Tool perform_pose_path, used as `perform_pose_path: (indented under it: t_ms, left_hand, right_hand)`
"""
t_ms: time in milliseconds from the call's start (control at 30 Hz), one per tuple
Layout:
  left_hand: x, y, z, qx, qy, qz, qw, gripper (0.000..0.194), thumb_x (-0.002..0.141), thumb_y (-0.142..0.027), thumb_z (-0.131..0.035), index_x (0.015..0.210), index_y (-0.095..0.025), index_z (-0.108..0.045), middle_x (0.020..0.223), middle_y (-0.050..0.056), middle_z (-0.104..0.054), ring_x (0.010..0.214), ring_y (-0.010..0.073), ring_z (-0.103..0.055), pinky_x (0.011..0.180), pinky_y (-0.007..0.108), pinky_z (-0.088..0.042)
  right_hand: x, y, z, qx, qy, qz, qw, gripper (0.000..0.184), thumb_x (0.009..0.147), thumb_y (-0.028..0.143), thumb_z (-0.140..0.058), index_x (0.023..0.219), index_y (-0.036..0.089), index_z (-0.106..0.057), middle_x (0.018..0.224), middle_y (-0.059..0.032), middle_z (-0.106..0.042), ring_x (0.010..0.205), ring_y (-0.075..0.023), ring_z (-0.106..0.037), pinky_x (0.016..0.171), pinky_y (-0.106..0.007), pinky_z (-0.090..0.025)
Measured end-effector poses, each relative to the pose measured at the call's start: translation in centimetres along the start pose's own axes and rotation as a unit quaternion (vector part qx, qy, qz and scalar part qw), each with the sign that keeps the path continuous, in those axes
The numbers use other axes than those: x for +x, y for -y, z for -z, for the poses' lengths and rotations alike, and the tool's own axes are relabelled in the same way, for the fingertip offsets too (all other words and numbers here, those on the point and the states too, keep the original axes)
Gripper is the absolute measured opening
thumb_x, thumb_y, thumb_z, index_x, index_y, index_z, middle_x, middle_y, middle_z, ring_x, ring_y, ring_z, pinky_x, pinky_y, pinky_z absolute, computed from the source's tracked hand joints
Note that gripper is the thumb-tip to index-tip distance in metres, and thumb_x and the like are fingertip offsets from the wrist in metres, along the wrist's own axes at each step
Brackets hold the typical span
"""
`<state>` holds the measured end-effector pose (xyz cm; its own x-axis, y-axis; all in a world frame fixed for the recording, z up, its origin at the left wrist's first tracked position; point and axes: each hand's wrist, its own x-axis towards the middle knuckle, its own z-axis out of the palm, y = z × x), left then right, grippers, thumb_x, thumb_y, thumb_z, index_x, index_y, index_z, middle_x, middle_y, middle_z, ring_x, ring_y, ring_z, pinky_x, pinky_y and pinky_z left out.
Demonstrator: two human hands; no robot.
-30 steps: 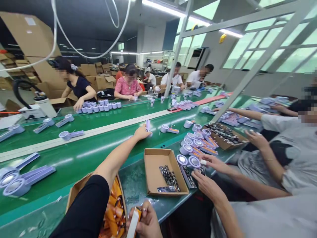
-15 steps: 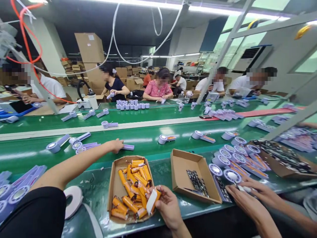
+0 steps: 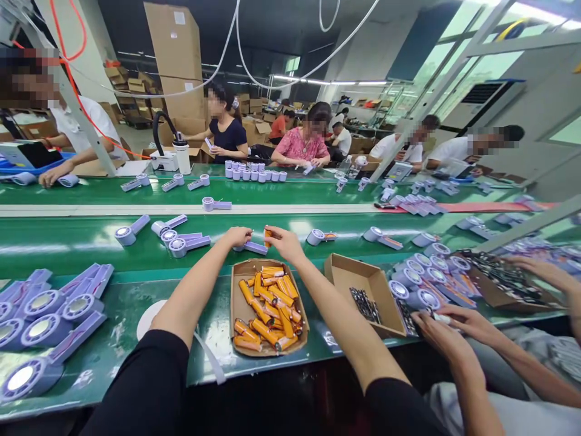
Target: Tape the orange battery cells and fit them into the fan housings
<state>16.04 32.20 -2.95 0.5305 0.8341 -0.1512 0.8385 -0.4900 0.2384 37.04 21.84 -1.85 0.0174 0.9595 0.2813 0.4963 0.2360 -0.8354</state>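
My right hand (image 3: 287,242) pinches an orange-wrapped battery (image 3: 267,237) upright between thumb and fingers, above the green belt. Just left of it, my left hand (image 3: 236,236) has its fingertips pressed together; what is in them is too small to make out. Beneath and beside that hand a lilac handheld fan housing (image 3: 255,247) lies on the belt, its handle pointing right and its round head partly hidden by the hand. Closer to me stands a cardboard tray (image 3: 236,284) of loose orange batteries (image 3: 267,309), below and between my forearms.
Lilac fan housings (image 3: 43,327) are piled at left, by a white tape roll (image 3: 147,318). Right of the battery tray, a second cardboard box (image 3: 338,275) holds dark strips (image 3: 365,304). A co-worker's hands (image 3: 447,330) work at far right beside more fans. Several people sit across the belt.
My right hand has moved from beside the battery tray up and forward to the fan housing, carrying the battery. My left hand has lifted slightly off the fan head. The view has shifted.
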Motion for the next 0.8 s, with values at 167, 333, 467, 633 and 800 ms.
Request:
perform_pose_path:
  t_ms: [167,333,467,633,800]
  left_hand:
    - [0.8,-0.9,-1.2,-0.010,-0.005,0.014,1.000,0.037,0.109,-0.051,-0.063,0.126,-0.020,-0.075,0.134,0.011,-0.077,0.125,0.0260,-0.071,0.114,0.050,-0.054]
    - [1.2,-1.2,-1.6,-0.024,-0.012,0.014,1.000,0.032,0.108,-0.046,-0.063,0.124,-0.021,-0.076,0.131,0.010,-0.078,0.123,0.0262,-0.073,0.111,0.047,-0.055]
    - [1.8,-1.5,-2.1,-0.038,-0.022,0.015,0.999,0.025,0.104,-0.038,-0.060,0.116,-0.027,-0.079,0.129,0.008,-0.081,0.121,0.0272,-0.074,0.104,0.037,-0.054]
    - [2.8,-1.7,-2.5,-0.057,-0.025,0.021,0.998,0.024,0.101,-0.035,-0.058,0.109,-0.028,-0.080,0.123,0.006,-0.083,0.118,0.0264,-0.074,0.098,0.030,-0.053]
    - [2.9,-2.3,-2.8,-0.082,-0.034,0.029,0.996,0.021,0.098,-0.030,-0.060,0.106,-0.027,-0.079,0.122,0.006,-0.083,0.119,0.0262,-0.074,0.101,0.032,-0.053]
  right_hand:
    - [2.6,-2.4,-2.1,-0.109,0.084,-0.009,0.990,0.041,0.089,0.022,-0.072,0.129,0.019,-0.084,0.094,-0.0051,-0.088,0.087,-0.0206,-0.081,0.093,-0.034,-0.065]
    - [2.5,-3.5,-1.8,-0.217,0.154,0.008,0.964,0.044,0.094,0.023,-0.072,0.137,0.020,-0.081,0.102,-0.0066,-0.088,0.090,-0.0214,-0.080,0.093,-0.032,-0.062]
    - [2.5,-3.9,-1.7,-0.293,0.200,0.021,0.935,0.047,0.096,0.022,-0.073,0.143,0.024,-0.078,0.124,-0.0071,-0.086,0.110,-0.0232,-0.080,0.102,-0.031,-0.058]
    - [2.9,-3.5,-2.0,-0.379,0.262,0.031,0.887,0.044,0.104,0.032,-0.069,0.147,0.031,-0.076,0.130,-0.0075,-0.084,0.119,-0.0287,-0.079,0.107,-0.035,-0.056]
    - [3.4,-2.6,-2.7,-0.444,0.307,0.038,0.841,0.043,0.106,0.047,-0.064,0.143,0.028,-0.077,0.133,-0.0151,-0.082,0.126,-0.0357,-0.075,0.107,-0.044,-0.056]
